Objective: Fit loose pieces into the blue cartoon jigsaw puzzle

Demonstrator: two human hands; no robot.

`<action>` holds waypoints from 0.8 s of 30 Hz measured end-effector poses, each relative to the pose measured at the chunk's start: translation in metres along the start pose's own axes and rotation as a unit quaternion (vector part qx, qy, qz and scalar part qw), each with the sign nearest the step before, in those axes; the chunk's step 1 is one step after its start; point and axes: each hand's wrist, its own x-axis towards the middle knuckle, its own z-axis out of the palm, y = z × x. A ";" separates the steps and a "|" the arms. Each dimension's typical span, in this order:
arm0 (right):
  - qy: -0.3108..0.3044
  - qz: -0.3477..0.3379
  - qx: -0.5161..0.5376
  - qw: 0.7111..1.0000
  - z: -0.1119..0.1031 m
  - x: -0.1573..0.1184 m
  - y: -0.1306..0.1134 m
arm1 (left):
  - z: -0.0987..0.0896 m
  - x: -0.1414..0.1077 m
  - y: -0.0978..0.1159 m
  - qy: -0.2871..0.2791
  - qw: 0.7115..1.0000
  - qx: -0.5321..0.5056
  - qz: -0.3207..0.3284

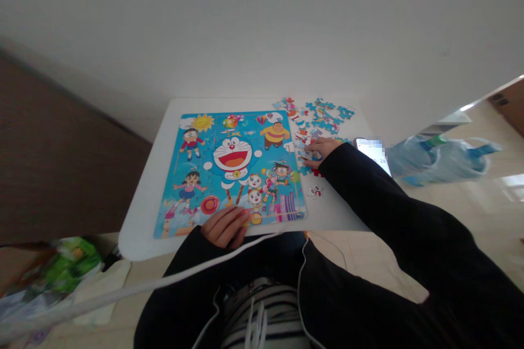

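A blue cartoon puzzle board lies flat on a white table. Near its bottom edge rests my left hand, fingers together and bent over the board's border; whether they hold a piece is hidden. My right hand is over the loose puzzle pieces just right of the board, its fingers somewhat apart and touching the heap. No piece is clearly seen gripped in it. One white piece with a face lies below that hand.
A phone with a lit screen lies at the table's right edge, beside my right sleeve. Large clear water bottles stand on the floor to the right. A white cable crosses in front of me. Green bags are at the lower left.
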 end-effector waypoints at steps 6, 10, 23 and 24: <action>-0.003 0.032 0.067 0.997 -0.005 -0.001 -0.004 | 0.002 -0.001 0.001 0.007 1.000 -0.007 -0.008; 0.039 0.085 0.189 0.978 0.004 0.002 0.002 | 0.002 0.001 0.003 0.030 0.999 -0.001 -0.010; 0.105 0.047 0.501 0.858 -0.007 -0.027 -0.012 | -0.004 0.004 0.010 0.004 1.000 0.002 -0.011; 0.078 0.024 0.503 0.860 -0.009 -0.031 -0.020 | -0.003 0.002 0.010 0.008 1.000 0.006 -0.013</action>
